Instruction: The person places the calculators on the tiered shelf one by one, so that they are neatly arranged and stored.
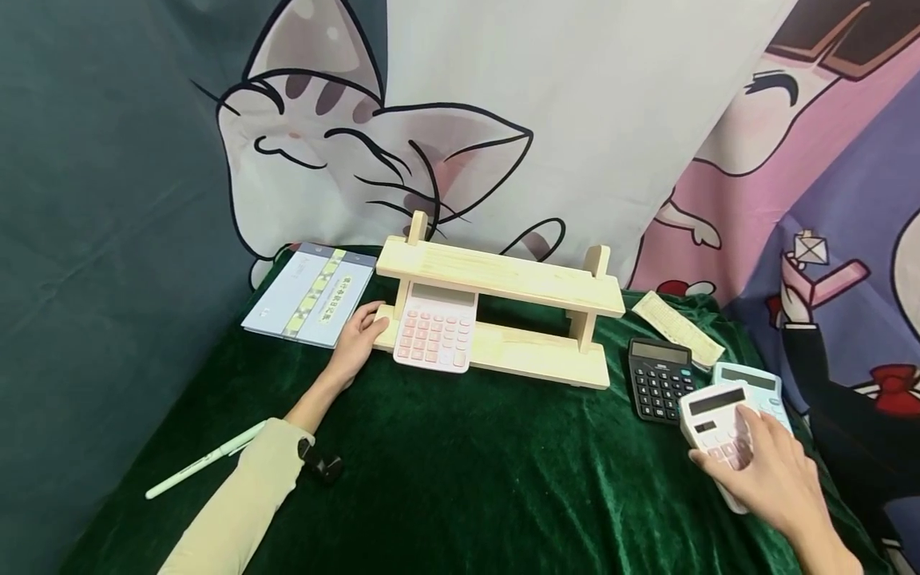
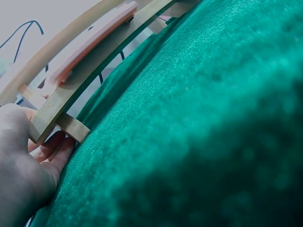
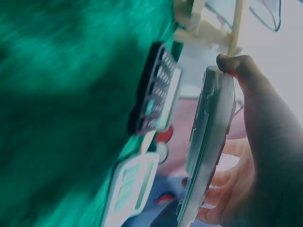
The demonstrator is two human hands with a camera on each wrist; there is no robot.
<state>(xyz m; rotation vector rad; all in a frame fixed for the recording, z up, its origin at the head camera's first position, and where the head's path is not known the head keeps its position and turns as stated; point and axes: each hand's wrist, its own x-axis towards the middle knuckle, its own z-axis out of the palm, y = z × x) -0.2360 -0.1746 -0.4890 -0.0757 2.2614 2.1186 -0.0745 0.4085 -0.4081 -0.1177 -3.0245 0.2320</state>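
Note:
My left hand (image 1: 352, 343) grips the left end of the lower board of a two-tier wooden rack (image 1: 499, 275). In the left wrist view its thumb lies on the board (image 2: 49, 116) and its fingers reach underneath. A pink calculator (image 1: 431, 339) leans on the rack's left part, keys facing me. At the right, my right hand (image 1: 779, 471) holds a white calculator (image 1: 707, 419) with pink keys, thumb on one edge and fingers on the other. The right wrist view shows this calculator (image 3: 208, 137) edge-on, raised above the cloth.
Near it lie a black calculator (image 1: 659, 379), a light blue calculator (image 1: 755, 382), partly covered in the head view, and a pale yellow pad (image 1: 679, 327). A grey-blue notebook (image 1: 309, 291) rests left of the rack. A pale green pen (image 1: 204, 461) lies beside the left sleeve on green velvet (image 1: 503, 471).

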